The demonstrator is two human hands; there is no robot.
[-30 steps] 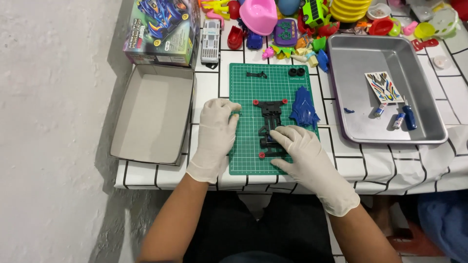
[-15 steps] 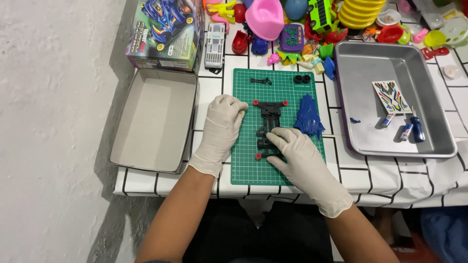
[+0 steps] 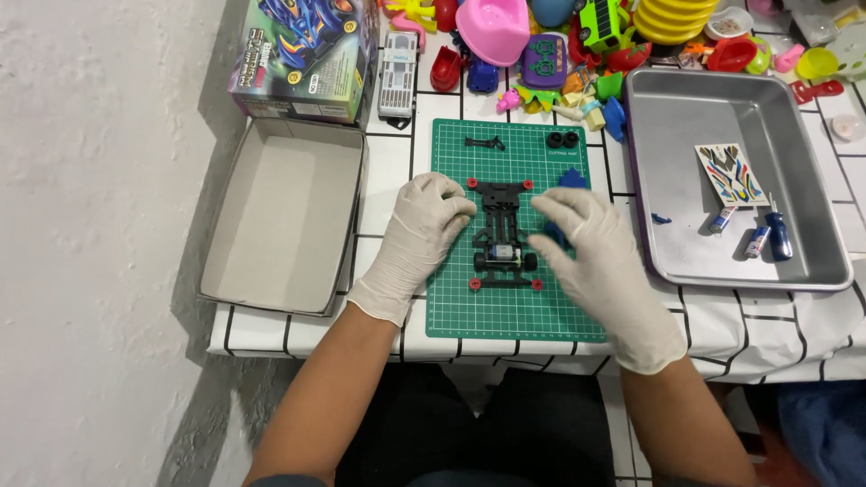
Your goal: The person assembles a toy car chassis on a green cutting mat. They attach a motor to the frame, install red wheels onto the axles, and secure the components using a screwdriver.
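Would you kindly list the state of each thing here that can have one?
Black car chassis: flat on the green mat, body shell off.
Left hand: gloved, touching the chassis.
Right hand: gloved, open beside it.
Cardboard box: open, empty.
Metal tray: holds sticker sheet, batteries.

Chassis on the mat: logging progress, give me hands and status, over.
Left hand open, touching black chassis edge. Right hand open, just beside it. Chassis flat on green mat, nothing blocking.

chassis point(image 3: 502, 234): black toy-car frame, flat on the green cutting mat point(image 3: 469, 311), lengthwise away from the person
rollers: small red discs at its four corners
middle: silver-blue motor block, between two black wheels
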